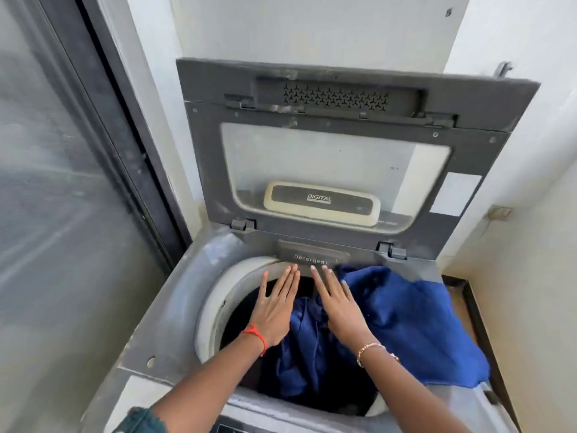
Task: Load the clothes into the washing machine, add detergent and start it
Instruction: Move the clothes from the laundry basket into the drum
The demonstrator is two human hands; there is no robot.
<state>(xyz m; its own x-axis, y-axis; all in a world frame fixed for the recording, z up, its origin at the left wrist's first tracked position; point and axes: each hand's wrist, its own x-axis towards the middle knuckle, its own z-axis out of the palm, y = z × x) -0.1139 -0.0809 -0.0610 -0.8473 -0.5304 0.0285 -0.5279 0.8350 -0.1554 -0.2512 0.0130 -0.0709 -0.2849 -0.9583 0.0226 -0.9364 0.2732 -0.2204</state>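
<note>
A grey top-loading washing machine (162, 310) stands below me with its lid (315, 98) raised upright. Blue clothes (406, 320) fill the drum and spill over the right rim. A dark panel marked "Detergent" (310, 257) sits at the back edge of the drum opening. My left hand (274, 307) and my right hand (338, 304) reach over the drum with fingers straight, their fingertips at the lower edge of that panel. Neither hand holds anything.
A glass door with a dark frame (103, 142) runs along the left. White walls close in behind and to the right. A cream box marked "DIGITAL" (321, 203) shows through the lid's window. The machine's control panel (231, 428) lies at the near edge.
</note>
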